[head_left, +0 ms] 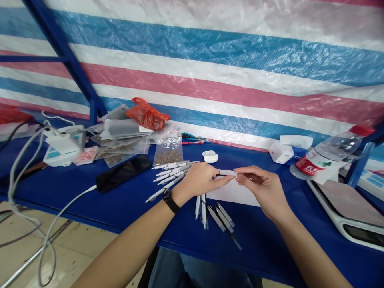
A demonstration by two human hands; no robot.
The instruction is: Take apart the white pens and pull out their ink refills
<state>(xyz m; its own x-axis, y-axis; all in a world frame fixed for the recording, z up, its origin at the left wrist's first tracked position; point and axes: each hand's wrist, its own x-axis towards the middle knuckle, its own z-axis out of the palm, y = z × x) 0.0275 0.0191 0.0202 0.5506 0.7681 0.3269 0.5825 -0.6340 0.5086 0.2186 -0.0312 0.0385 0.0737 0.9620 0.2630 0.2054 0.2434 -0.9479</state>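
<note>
Two grips are closed in a fingertip pinch, by the left hand [196, 180] and the right hand [261, 190], on a narrow white paper strip [226, 173] held centre frame above a white paper sheet [232, 196] on the blue worktop [264, 244].

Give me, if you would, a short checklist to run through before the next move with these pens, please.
Both hands on the strip: the left hand and right hand pinch the white strip: ok.
Seating of the dark pen part at the strip: fingers hide it, cannot tell.
The white paper sheet lying flat on the blue table: ok.
The white pens lying loose beside the left hand: ok.
The phone cable apart from both hands: ok.
The water bottle capped: ok.
</note>
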